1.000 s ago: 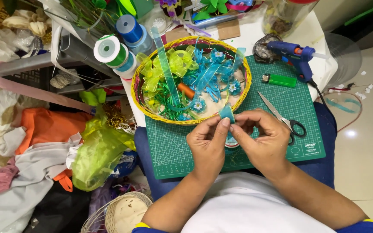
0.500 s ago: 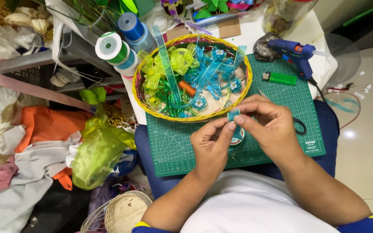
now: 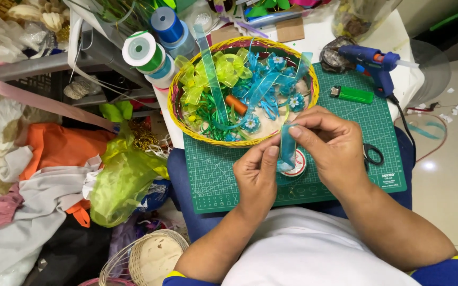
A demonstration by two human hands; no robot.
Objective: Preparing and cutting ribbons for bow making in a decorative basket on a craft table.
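Above the green cutting mat (image 3: 340,132), the right hand (image 3: 332,145) is now drawing a blue ribbon (image 3: 287,148) upward, its grip pinching the top. The left hand (image 3: 255,175) is pinching the lower end, so a folded scrap a second ago is becoming a taut strip.

A green cutting mat (image 3: 223,180) lies across the lap. A yellow-rimmed basket (image 3: 175,114) of green and blue bows sits at its far left edge. At far right lie a blue glue gun (image 3: 369,58) and a green lighter (image 3: 353,94). Green (image 3: 143,52) and blue (image 3: 168,24) spools stand far left. Fabric scraps (image 3: 54,175) pile at left.
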